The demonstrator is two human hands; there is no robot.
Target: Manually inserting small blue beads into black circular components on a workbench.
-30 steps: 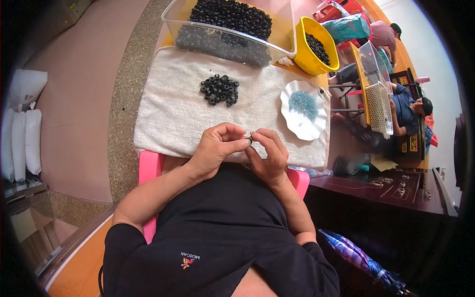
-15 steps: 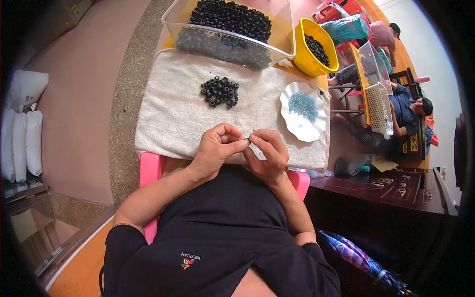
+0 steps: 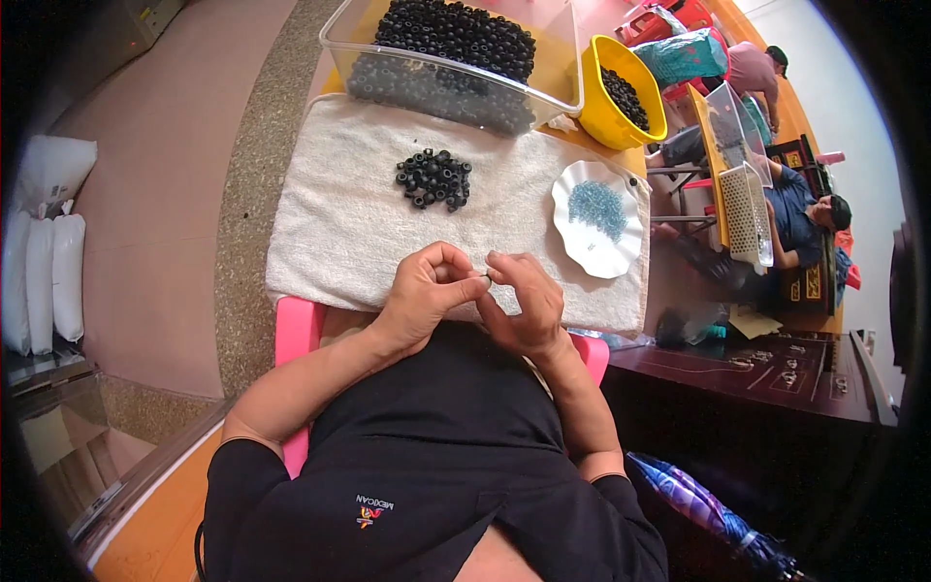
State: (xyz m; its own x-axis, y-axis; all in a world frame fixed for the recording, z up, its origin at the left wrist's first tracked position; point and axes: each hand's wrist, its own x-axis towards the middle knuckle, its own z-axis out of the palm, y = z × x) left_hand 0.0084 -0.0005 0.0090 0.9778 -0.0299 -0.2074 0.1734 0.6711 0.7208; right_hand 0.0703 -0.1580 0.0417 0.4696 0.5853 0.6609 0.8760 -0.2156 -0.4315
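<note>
My left hand (image 3: 427,294) pinches a small dark ring-like piece (image 3: 488,277) between thumb and forefinger, over the near edge of a white towel (image 3: 339,233). From the other side, the curled fingers and thumb of my right hand (image 3: 529,306) close in around the same piece; their exact contact is too small to make out. Beyond my hands lies a loose pile of small black ring-shaped parts (image 3: 433,179). To the right of the pile, a white wavy-edged plate (image 3: 599,260) carries many small clear bluish pieces (image 3: 596,210).
Behind the towel stands a clear plastic bin (image 3: 456,94) of black parts. A yellow basket (image 3: 601,121) with more sits beside it. At the right are a dark wooden surface (image 3: 698,373), a folded umbrella (image 3: 703,504) and people at another table. White sacks (image 3: 48,281) stand far left.
My right hand's fingers have shifted slightly at the small piece, the forefinger lifting a little. My left hand holds its pinch in nearly the same place.
</note>
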